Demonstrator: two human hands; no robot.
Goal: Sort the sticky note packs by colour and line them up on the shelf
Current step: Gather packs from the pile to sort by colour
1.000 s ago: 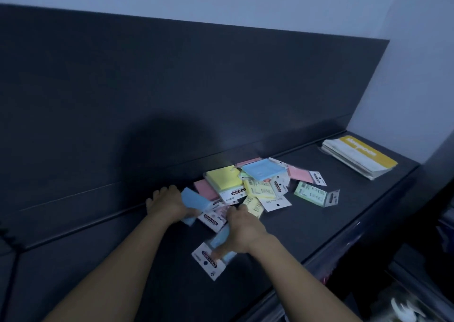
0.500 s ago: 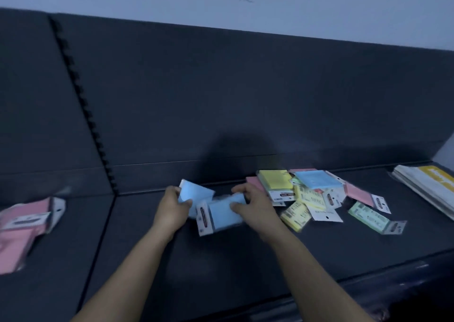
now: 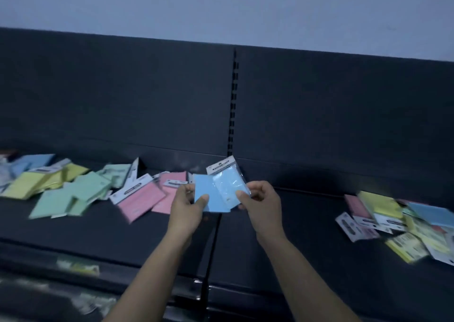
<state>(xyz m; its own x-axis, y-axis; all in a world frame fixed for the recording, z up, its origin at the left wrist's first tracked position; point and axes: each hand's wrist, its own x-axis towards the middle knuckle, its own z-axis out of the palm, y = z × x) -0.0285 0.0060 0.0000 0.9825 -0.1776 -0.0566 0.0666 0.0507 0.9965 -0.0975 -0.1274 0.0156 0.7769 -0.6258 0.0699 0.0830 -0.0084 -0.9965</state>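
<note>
Two blue packs: held above shelf
left hand: grips plain one; right hand: grips wrapped one

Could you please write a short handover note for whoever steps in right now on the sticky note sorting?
Left hand: holding a plain blue pack.
Right hand: holding a second blue pack in clear wrap, beside the first, above the shelf.
On the left of the shelf: loose groups of pink packs, green packs, yellow packs and, farthest left, blue packs.
Done: rough colour groups, overlapping, not lined up.
Left: add the two held packs to the blue group, sort the mixed pile on the right, then straighten every group.
</note>
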